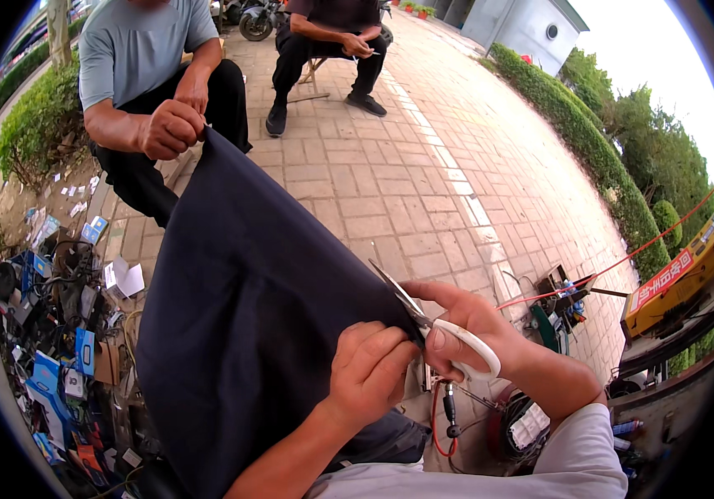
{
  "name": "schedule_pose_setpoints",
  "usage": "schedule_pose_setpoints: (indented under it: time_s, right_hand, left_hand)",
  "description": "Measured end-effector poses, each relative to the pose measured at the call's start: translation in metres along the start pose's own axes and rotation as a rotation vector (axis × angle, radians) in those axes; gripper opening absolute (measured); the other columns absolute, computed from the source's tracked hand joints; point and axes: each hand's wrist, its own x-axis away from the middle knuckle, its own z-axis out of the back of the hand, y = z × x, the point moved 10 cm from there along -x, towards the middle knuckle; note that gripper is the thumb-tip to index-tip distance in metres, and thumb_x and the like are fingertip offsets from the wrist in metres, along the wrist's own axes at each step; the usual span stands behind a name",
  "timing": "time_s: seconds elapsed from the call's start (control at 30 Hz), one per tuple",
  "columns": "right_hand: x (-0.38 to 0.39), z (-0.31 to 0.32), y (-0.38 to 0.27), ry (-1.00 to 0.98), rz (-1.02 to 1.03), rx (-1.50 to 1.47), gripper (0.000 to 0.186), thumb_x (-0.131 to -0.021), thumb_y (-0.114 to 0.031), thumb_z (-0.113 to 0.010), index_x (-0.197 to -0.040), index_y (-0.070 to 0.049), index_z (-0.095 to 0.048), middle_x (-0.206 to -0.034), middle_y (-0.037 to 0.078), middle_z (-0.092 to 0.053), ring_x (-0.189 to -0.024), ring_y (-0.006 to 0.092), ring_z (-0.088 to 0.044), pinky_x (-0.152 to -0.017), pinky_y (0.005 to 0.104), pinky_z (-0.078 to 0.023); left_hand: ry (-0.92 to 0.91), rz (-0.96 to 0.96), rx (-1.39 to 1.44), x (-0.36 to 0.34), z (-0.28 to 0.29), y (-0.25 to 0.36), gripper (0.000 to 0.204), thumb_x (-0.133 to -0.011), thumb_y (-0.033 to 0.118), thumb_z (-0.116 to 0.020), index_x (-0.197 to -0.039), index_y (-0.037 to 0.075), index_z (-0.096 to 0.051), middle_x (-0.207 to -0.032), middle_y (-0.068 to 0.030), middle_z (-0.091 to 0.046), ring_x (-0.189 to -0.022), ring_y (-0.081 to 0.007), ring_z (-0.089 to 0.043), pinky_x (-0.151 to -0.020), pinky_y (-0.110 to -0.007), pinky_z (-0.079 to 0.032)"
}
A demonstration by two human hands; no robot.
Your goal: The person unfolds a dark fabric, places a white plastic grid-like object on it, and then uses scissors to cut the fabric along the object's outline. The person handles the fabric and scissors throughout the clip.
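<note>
A large dark navy cloth hangs stretched between me and another person. My left hand is closed on the cloth's near corner, its fingers bunched around the edge. Just to the right, my right hand grips a pair of scissors with white handles, thumb and fingers at the loops. The metal blades point up and to the left, spread apart at the cloth's upper edge near my left hand. At the far end, the other person's hand pinches the cloth's opposite corner.
A second seated person is at the back. Boxes, cables and electronic parts form a pile at left. A tool box sits on the brick paving at right, near a yellow box and a red cord.
</note>
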Motion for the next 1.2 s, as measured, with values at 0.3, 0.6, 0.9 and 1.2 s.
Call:
schedule_pose_setpoints:
  time_s: [0.3, 0.6, 0.9, 1.2]
  right_hand:
    - [0.007, 0.002, 0.003, -0.036, -0.006, 0.054, 0.08, -0.09, -0.035, -0.066, -0.143, 0.008, -0.024, -0.058, 0.002, -0.052, -0.047, 0.006, -0.045, -0.042, 0.0218, -0.032]
    - [0.001, 0.003, 0.005, -0.023, -0.04, 0.031, 0.083, -0.09, -0.038, -0.067, -0.144, 0.007, -0.023, -0.057, 0.001, -0.051, -0.046, 0.0068, -0.045, -0.041, 0.0229, -0.032]
    - [-0.006, 0.006, 0.002, -0.044, 0.038, 0.08, 0.083, -0.089, -0.037, -0.068, -0.143, 0.009, -0.024, -0.059, 0.001, -0.051, -0.048, 0.0054, -0.045, -0.042, 0.0225, -0.032]
    - [-0.01, 0.008, 0.002, -0.029, 0.03, 0.103, 0.081, -0.087, -0.04, -0.069, -0.139, 0.01, -0.031, -0.06, 0.001, -0.055, -0.051, 0.0047, -0.047, -0.045, 0.022, -0.034]
  left_hand:
    - [-0.025, -0.01, 0.013, -0.004, 0.0, 0.006, 0.028, -0.062, -0.002, -0.067, -0.089, 0.003, -0.066, -0.094, -0.0078, -0.061, -0.085, -0.0253, -0.059, -0.074, -0.037, -0.048]
    - [-0.061, 0.009, 0.031, 0.0, -0.003, 0.009, 0.026, -0.063, -0.002, -0.067, -0.089, 0.003, -0.066, -0.094, -0.0076, -0.061, -0.086, -0.0253, -0.059, -0.075, -0.038, -0.048]
    - [-0.169, 0.021, 0.109, -0.007, -0.007, 0.011, 0.025, -0.065, -0.001, -0.072, -0.089, 0.003, -0.067, -0.089, -0.0078, -0.062, -0.079, -0.0252, -0.059, -0.072, -0.035, -0.048]
    - [-0.207, 0.045, 0.145, -0.01, -0.007, 0.011, 0.025, -0.064, -0.002, -0.071, -0.088, 0.004, -0.067, -0.091, -0.0076, -0.062, -0.08, -0.0252, -0.059, -0.073, -0.035, -0.047]
